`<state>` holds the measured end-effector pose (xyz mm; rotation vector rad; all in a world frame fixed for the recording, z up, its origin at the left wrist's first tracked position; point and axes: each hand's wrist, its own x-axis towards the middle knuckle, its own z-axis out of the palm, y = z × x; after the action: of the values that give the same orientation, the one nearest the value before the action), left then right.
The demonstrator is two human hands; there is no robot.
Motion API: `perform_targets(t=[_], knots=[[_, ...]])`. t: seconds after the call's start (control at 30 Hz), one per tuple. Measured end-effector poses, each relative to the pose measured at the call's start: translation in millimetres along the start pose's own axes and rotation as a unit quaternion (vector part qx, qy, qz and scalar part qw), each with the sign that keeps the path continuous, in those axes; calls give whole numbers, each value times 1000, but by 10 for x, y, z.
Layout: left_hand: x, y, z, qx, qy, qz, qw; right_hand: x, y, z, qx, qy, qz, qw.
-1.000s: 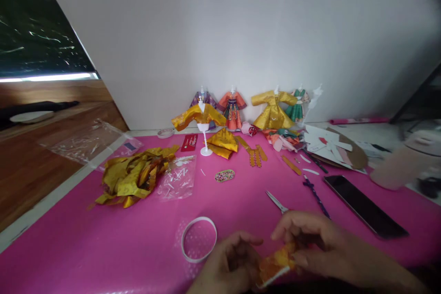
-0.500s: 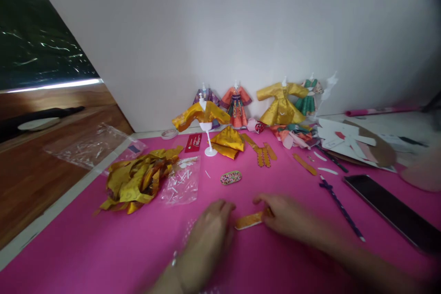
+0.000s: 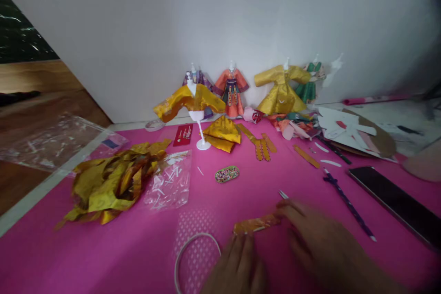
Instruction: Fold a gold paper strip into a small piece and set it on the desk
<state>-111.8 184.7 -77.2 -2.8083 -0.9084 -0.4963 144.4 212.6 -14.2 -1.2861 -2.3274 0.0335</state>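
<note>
A narrow golden-orange fabric strip [image 3: 255, 225] lies on the pink mat [image 3: 138, 252], its lower edge showing some white. My left hand [image 3: 237, 262] rests flat, its fingertips touching the strip's left end. At the other end, my right hand [image 3: 317, 234] is blurred, its fingers pinched together. A small silver metal-tipped tool [image 3: 283, 194] pokes out past its index finger; the rest is hidden by the hand, so its kind is unclear. Beside my left hand, a thin white ring [image 3: 193, 235] lies over a white-dotted patch.
Behind stand miniature robes on white stands, including an orange-gold jacket [image 3: 196, 98] and a yellow robe [image 3: 283, 89]. Left are golden fabric scraps [image 3: 110, 183] and a clear bag [image 3: 168, 183]. An oval patterned tin [image 3: 227, 174] lies mid-mat. A purple pen [image 3: 349, 204] and phone [image 3: 396, 206] lie right.
My left hand has moved down and right onto the strip's near edge, uncovering the white ring. My right hand has shifted right, and a metal tip now shows there. The camera view has shifted.
</note>
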Motion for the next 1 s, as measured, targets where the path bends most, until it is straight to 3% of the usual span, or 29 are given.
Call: perform_targets(t=[0.13, 0.27, 0.4, 0.7, 1.0], knots=[[58, -48, -42, 73, 50, 39, 995, -85, -98, 5, -34, 75, -113, 990], [87, -80, -40, 83, 42, 56, 994, -110, -127, 170, -90, 79, -151, 981], [92, -139, -47, 59, 37, 53, 996, -131, -153, 260, -115, 94, -133, 980], [81, -155, -40, 43, 30, 39, 998, -74, -247, 193, -111, 144, -106, 978], [193, -191, -195, 73, -9, 69, 995, -117, -257, 253, -99, 95, -59, 989]])
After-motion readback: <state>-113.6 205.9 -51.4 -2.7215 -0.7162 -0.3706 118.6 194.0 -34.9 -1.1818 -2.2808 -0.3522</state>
